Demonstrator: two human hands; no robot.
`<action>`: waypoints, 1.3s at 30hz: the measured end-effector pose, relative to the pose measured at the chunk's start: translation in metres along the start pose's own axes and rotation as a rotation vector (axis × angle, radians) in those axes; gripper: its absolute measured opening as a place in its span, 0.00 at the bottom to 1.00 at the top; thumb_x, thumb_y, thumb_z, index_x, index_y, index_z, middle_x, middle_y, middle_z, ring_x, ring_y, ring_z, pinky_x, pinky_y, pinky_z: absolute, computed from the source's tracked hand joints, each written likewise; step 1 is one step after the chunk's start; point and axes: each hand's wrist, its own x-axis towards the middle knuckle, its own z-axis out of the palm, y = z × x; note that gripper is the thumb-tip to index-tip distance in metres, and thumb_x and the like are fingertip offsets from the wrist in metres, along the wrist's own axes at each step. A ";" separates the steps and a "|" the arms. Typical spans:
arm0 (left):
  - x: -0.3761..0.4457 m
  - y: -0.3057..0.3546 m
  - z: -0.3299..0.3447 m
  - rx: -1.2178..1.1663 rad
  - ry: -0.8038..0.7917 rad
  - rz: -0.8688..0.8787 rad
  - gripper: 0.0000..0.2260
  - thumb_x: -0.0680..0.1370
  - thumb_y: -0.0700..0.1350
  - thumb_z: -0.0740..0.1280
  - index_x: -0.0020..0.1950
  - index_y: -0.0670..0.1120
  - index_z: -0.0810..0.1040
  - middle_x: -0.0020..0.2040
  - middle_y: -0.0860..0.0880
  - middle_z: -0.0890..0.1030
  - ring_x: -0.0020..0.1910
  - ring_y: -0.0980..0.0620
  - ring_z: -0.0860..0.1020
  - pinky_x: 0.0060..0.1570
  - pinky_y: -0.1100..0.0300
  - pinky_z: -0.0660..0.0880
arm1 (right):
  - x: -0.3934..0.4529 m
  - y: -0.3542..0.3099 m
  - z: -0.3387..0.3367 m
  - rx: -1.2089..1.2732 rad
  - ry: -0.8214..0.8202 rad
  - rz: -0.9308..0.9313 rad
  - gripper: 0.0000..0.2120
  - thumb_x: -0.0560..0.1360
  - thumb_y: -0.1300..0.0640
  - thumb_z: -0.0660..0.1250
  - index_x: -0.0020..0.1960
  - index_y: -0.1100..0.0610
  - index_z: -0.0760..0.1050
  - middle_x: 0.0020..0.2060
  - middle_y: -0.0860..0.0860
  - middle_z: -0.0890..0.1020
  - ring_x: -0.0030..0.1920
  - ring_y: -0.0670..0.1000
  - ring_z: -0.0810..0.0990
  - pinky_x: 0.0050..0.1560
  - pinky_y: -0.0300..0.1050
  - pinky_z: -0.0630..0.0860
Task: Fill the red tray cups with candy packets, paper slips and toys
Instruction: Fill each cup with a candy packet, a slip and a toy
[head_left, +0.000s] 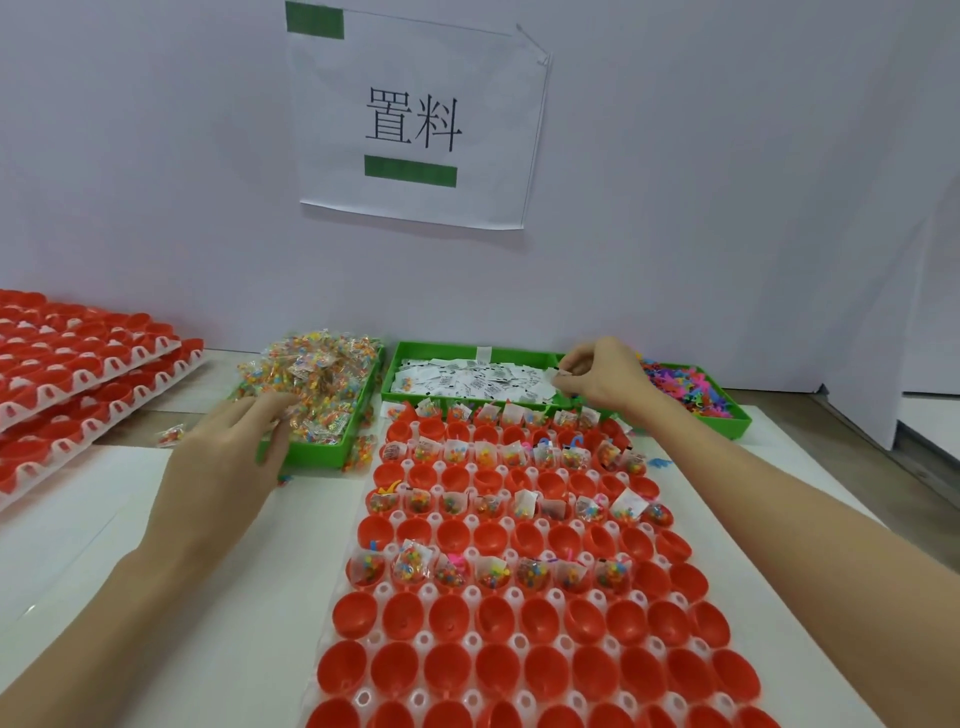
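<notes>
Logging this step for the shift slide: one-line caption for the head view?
Left hand reaches into candy packets, right hand pinches a paper slip; red tray part-filled.

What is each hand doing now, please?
Left hand: fingers curled in the candy packets; grip cannot be told.
Right hand: pinches a paper slip.

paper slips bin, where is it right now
In the head view the paper slips bin sits centre, behind the red tray, between the candy bin and toy bin.

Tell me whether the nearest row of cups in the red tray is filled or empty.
Empty. The nearest row of cups in the red tray shows only bare red insides, no packets, slips or toys.
</notes>
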 end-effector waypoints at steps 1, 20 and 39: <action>0.001 0.000 -0.002 0.021 0.012 0.018 0.12 0.75 0.30 0.73 0.57 0.40 0.84 0.49 0.42 0.85 0.46 0.37 0.82 0.46 0.45 0.78 | -0.005 0.001 -0.003 0.056 0.002 0.000 0.09 0.76 0.57 0.76 0.52 0.61 0.82 0.41 0.55 0.86 0.37 0.47 0.83 0.33 0.34 0.74; 0.008 0.058 -0.022 -0.401 0.003 -0.108 0.13 0.76 0.39 0.74 0.60 0.46 0.86 0.49 0.51 0.86 0.46 0.53 0.83 0.53 0.62 0.78 | -0.034 -0.005 -0.011 0.283 0.060 -0.049 0.06 0.79 0.59 0.71 0.52 0.60 0.78 0.39 0.54 0.87 0.31 0.46 0.82 0.36 0.41 0.78; -0.012 0.149 -0.046 -1.194 -0.574 -0.422 0.09 0.73 0.41 0.78 0.52 0.48 0.87 0.44 0.44 0.87 0.44 0.47 0.87 0.47 0.62 0.82 | -0.212 -0.042 0.002 0.427 -0.222 -0.199 0.13 0.79 0.54 0.70 0.36 0.51 0.79 0.28 0.45 0.79 0.30 0.41 0.73 0.35 0.36 0.70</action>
